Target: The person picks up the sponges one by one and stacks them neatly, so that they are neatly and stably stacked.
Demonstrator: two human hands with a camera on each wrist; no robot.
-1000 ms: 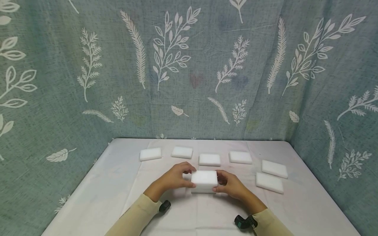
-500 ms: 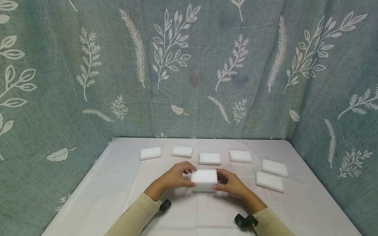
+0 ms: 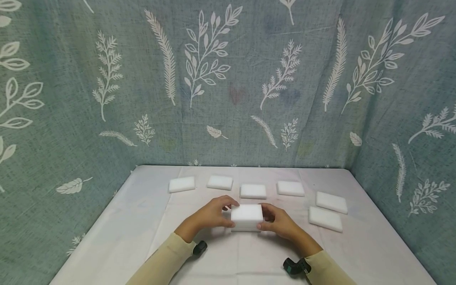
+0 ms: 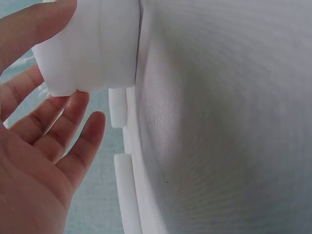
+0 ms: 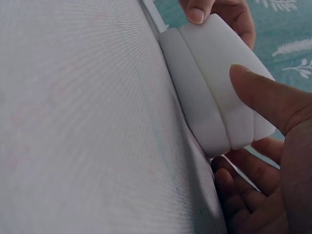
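Observation:
A stack of white sponge blocks [image 3: 246,215], with layers seen in the right wrist view [image 5: 214,92], stands on the white-covered table near the middle. My left hand [image 3: 213,213] holds its left end, thumb on the near face and fingers round the side and far edge; some of those fingers are loosely spread in the left wrist view. At the right end my right hand [image 3: 279,225] grips it the same way, with the thumb [image 5: 258,90] on the near face. The upper block lies roughly level and lined up with those below. The far face is hidden in the head view.
Behind the stack, single white blocks lie flat in a loose row, such as the middle one [image 3: 253,191] and the far left one [image 3: 181,184]. Two more [image 3: 325,219] lie close together at the right. Patterned curtains [image 3: 228,118] enclose the table's back and sides.
Very little differs. My left forefinger reaches slightly farther right along the stack's far edge, while both hands stay on the stack and the loose blocks keep their places.

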